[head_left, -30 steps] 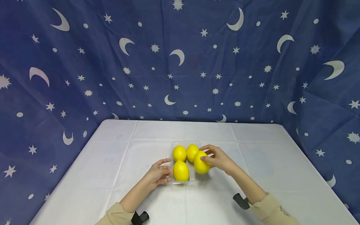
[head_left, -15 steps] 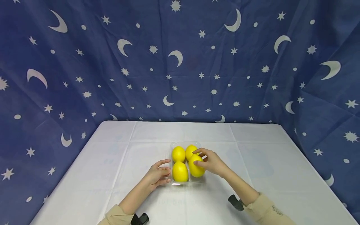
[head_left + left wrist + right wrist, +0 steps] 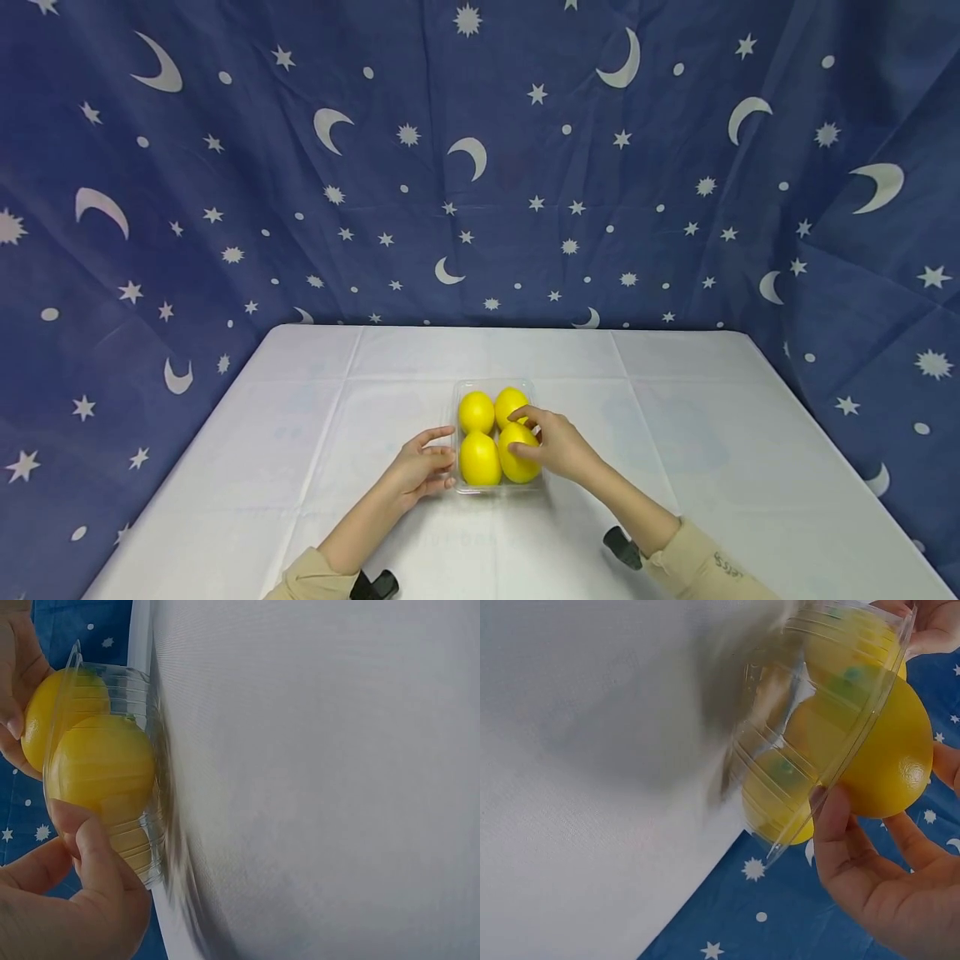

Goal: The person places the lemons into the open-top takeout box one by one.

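Observation:
A clear plastic fruit tray (image 3: 491, 385) stands mid-table with yellow lemons in it. One lemon sits at back left (image 3: 476, 412), one at back right (image 3: 512, 405) and one at front left (image 3: 480, 458). My right hand (image 3: 562, 446) grips another lemon (image 3: 519, 454) in the front right corner, thumb on its near side and fingers over the far side. In the right wrist view this lemon (image 3: 892, 754) bulges past the tray rim. My left hand (image 3: 420, 468) holds the tray's left edge; in the left wrist view its fingertips (image 3: 67, 817) pinch the rim.
A white cloth (image 3: 390, 358) with fold creases covers the table. Behind it hangs a blue curtain (image 3: 525, 167) with moons and stars. Black wrist devices (image 3: 624, 548) sit at both sleeves.
My right hand has brought its lemon left and down into the tray's front right corner. The left hand has kept its place at the tray's edge.

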A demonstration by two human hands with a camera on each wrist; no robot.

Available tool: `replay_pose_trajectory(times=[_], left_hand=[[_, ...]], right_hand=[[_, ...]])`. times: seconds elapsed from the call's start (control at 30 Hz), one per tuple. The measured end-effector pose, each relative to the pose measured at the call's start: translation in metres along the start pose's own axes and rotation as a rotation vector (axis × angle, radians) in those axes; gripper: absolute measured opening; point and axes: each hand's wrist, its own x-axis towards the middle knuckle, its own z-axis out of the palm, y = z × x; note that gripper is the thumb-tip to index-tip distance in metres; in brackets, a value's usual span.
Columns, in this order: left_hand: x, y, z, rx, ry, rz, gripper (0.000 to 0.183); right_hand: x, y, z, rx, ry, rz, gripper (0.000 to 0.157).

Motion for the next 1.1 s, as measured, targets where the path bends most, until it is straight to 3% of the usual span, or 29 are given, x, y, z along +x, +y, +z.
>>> replay_pose_trajectory(times=[0.4,0.87,1.1], left_hand=[[0.002,0.001,0.005,-0.019,0.003,0.004,0.048],[0.001,0.000,0.007,-0.009,-0.001,0.016,0.051],[0.000,-0.002,0.001,0.002,0.001,0.013,0.050]], right_hand=[[0.000,0.001,0.006,-0.082,0.046,0.035,0.040],[0.001,0.006,0.020,-0.264,0.143,-0.072,0.037],[0.000,0.003,0.025,-0.220,0.159,-0.071,0.031]])
